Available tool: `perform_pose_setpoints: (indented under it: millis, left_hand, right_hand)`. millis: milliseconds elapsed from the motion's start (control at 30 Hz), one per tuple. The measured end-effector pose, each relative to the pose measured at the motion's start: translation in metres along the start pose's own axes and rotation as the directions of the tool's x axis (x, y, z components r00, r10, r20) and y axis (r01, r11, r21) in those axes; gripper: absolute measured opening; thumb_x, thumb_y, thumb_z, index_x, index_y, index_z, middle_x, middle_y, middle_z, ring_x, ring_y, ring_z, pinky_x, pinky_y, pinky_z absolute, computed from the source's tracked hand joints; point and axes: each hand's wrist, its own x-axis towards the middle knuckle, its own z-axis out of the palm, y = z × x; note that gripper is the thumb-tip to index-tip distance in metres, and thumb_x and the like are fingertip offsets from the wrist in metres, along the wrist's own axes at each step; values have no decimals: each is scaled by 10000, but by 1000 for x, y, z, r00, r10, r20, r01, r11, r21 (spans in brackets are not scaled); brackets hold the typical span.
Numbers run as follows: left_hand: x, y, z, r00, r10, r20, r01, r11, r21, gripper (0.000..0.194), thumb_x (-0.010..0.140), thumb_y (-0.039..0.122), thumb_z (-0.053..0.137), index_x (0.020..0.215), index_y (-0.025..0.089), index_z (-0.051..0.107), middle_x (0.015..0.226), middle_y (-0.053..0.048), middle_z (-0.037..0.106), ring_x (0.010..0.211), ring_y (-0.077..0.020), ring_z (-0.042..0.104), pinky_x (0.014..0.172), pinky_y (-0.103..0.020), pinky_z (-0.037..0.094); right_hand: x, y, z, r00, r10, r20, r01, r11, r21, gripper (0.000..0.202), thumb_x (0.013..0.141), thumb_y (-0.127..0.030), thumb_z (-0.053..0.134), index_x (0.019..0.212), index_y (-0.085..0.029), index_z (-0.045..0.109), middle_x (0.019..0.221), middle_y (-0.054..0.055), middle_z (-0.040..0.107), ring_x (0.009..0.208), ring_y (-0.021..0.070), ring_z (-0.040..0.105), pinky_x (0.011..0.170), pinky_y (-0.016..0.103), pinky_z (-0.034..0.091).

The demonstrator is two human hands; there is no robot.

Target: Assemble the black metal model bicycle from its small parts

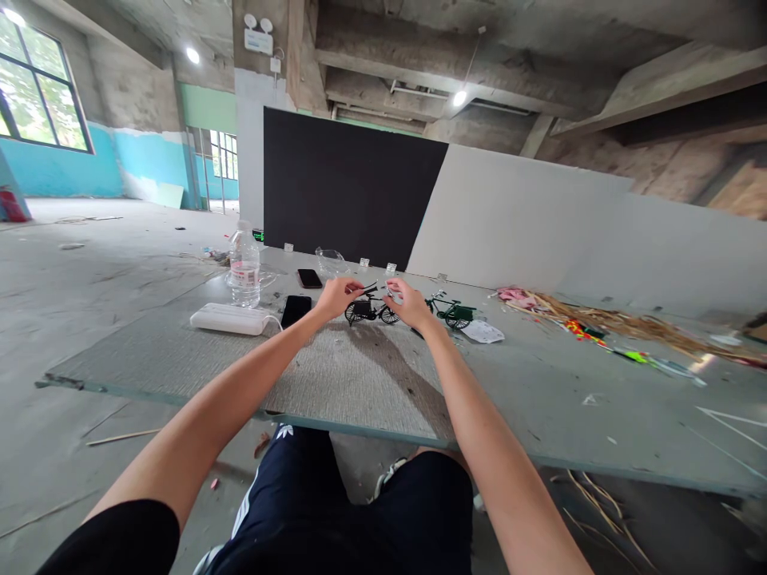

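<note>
A small black model bicycle [372,310] stands on the grey board between my hands. My left hand [340,297] is at its left end, thumb and fingers pinched on a thin dark piece above the bicycle. On the other side, my right hand [408,303] is closed with fingertips together near the bicycle's front, around a small shiny piece too small to name. A green model bicycle [454,311] stands just right of my right hand, beside a crumpled white paper [482,331].
A water bottle [244,267], a white power strip [228,319] and two phones [309,279] are at the left. Clear plastic packaging [331,260] lies behind. Straw-like strips [623,327] and a colourful float [638,357] lie at the right. A black panel [351,188] stands behind.
</note>
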Motion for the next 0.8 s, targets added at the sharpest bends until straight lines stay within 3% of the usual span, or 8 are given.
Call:
perform_pose_setpoints:
  millis: [167, 300, 400, 800]
  left_hand:
    - [-1, 0, -1, 1000, -6, -1, 6, 1000, -7, 131, 877, 268, 694, 938, 183, 772, 921, -78, 777, 849, -191, 702, 836, -312, 552]
    - [-1, -1, -1, 1000, 20, -14, -21, 1000, -16, 136, 868, 272, 709, 953, 179, 761, 889, -68, 770, 833, -183, 694, 818, -300, 541]
    - [-1, -1, 0, 999, 46, -15, -46, 999, -14, 148, 855, 280, 730, 955, 174, 750, 873, -61, 763, 804, -171, 680, 806, -295, 534]
    - [-2, 0, 5, 999, 47, 10, -47, 999, 13, 125, 867, 260, 704, 954, 184, 749, 905, -61, 772, 825, -176, 688, 840, -312, 535]
  right_hand:
    - [0, -4, -1, 999, -32, -42, 29, 997, -68, 415, 936, -474, 589, 1264, -220, 607, 1281, 137, 680, 1215, 306, 629, 1017, 483, 499]
    - [3, -5, 0, 982, -61, -176, 42, 993, -108, 383, 983, -501, 475, 1097, -208, 694, 1151, 116, 722, 1109, 284, 649, 983, 440, 504]
    - [5, -5, 2, 970, -66, -235, 42, 993, -109, 348, 964, -478, 504, 988, -202, 715, 1037, 107, 727, 1002, 267, 660, 932, 420, 516]
    - [5, 3, -5, 962, -45, -271, 8, 991, -135, 276, 912, -423, 570, 914, -207, 743, 957, 101, 722, 888, 257, 649, 874, 417, 510]
